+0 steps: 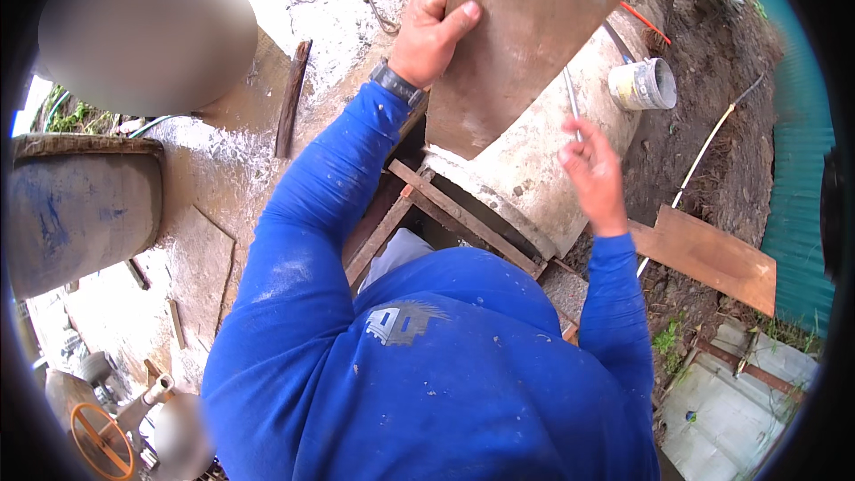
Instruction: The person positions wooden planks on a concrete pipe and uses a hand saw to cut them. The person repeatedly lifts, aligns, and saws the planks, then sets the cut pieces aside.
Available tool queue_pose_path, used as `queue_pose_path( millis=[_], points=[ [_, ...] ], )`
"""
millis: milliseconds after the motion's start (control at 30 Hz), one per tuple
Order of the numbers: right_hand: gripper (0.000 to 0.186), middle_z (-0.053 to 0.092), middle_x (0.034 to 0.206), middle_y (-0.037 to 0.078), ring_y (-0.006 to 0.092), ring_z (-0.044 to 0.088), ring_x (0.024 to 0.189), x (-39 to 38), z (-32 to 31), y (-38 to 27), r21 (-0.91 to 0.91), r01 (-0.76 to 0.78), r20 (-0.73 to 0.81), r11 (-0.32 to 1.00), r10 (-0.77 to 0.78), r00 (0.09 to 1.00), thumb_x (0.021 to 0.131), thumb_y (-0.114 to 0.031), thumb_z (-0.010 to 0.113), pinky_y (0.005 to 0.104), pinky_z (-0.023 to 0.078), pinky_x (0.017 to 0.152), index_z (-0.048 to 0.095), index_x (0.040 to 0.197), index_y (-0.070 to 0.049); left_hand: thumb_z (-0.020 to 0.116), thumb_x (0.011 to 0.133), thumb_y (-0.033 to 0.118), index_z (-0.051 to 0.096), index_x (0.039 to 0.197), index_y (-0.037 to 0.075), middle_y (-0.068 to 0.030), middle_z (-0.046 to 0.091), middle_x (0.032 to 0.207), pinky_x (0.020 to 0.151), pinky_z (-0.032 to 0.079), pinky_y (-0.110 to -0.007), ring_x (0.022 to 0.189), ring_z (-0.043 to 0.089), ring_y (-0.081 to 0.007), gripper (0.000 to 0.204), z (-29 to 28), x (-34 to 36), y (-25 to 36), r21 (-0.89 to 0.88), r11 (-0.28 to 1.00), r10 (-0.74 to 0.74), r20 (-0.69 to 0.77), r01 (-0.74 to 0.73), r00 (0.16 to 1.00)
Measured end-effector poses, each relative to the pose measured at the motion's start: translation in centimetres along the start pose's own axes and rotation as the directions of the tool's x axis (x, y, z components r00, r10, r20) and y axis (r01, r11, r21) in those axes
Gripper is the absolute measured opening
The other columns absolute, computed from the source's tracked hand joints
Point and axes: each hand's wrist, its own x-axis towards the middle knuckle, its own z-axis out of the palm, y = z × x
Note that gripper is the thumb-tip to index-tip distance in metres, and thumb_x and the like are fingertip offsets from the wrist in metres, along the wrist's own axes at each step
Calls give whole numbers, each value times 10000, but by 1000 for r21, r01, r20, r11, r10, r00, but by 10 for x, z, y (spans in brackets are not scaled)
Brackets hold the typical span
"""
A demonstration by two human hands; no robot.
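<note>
My left hand (427, 40), with a dark watch on its wrist, grips the left edge of a brown wooden board (530, 31). The board is tilted, and its upper end runs out of the picture. Off the board's lower right side, my right hand (595, 176) pinches a thin light-grey rod (571, 93) that points away from me. Exactly what kind of rod it is, I cannot tell. Below the board lies a pale concrete surface (543, 183), edged on the near side by a wooden frame (472, 214) around a dark opening in front of my body.
A dirty white bucket (643, 85) lies tipped on the right. Another board (712, 254) rests on soil near a green corrugated sheet (802, 142). Left are a wood strip (294, 98), a mud-stained blue container (85, 209) and an orange wheel (102, 441). Two patches are blurred.
</note>
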Motion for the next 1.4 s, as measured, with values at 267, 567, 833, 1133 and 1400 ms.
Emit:
queue_pose_path(
  millis=[267, 567, 833, 1133, 1400],
  points=[
    [389, 630, 987, 7, 101, 580, 860, 65, -18, -92, 118, 241, 0, 963, -243, 970, 1024, -256, 687, 256, 462, 834, 593, 1310, -10, 694, 1007, 156, 721, 1219, 11, 4, 743, 1024, 856, 520, -270, 926, 633, -80, 259, -14, -30, -18, 236, 971, 5, 131, -36, 991],
    [174, 688, 837, 38, 121, 667, 751, 79, 30, -32, 126, 25, 18, 992, -27, 999, 1036, -142, 632, 288, 553, 734, 679, 1100, 13, 734, 987, 215, 705, 1124, 2, -45, 709, 917, 833, 518, -319, 874, 606, -118, 254, -63, -54, -55, 372, 911, -251, 166, 175, 953],
    [160, 750, 812, 126, 186, 740, 765, 44, 73, 16, 113, -39, -45, 993, 44, 998, 968, -70, 601, 335, 578, 752, 674, 1010, 66, 694, 1004, 262, 651, 1071, -5, -117, 685, 940, 867, 511, -375, 909, 642, -201, 279, -90, -63, -98, 642, 716, -504, 203, 274, 840],
    [174, 738, 859, 140, 210, 753, 751, 29, 92, 7, 225, -132, -67, 965, 151, 986, 912, -10, 562, 355, 612, 727, 674, 998, 93, 690, 995, 166, 647, 1316, 9, -41, 697, 997, 844, 553, -347, 893, 645, -146, 359, -53, -33, -89, 665, 665, -628, 251, 340, 737],
    [179, 738, 928, 132, 202, 741, 792, 20, 98, 58, 84, -109, -53, 990, 114, 992, 917, 21, 570, 361, 625, 738, 670, 1046, 96, 725, 947, 152, 686, 1246, 37, -83, 762, 1072, 926, 533, -337, 987, 685, -164, 323, -62, -45, -108, 659, 662, -676, 321, 356, 663]
  ],
)
